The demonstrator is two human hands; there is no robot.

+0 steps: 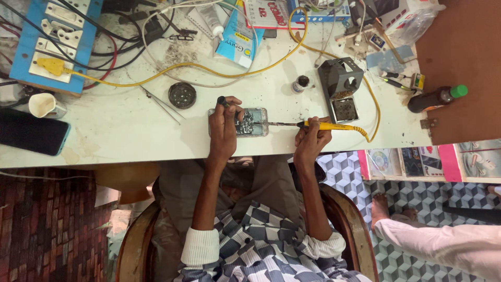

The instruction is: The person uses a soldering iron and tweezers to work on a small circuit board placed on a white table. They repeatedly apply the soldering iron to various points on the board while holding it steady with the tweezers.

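The left hand [224, 128] is pinning down an opened phone [249, 122], innards exposed, mid-table; from three o'clock, the right hand [311, 137] is pinching a yellow soldering iron [323, 126], tip seemingly touching the board.

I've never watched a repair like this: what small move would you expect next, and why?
Probably a slight nudge of the soldering iron leftward onto the board. Its tip sits at the right edge of the opened phone, held by the right hand, while the left hand steadies the phone and pinches a small dark tool.
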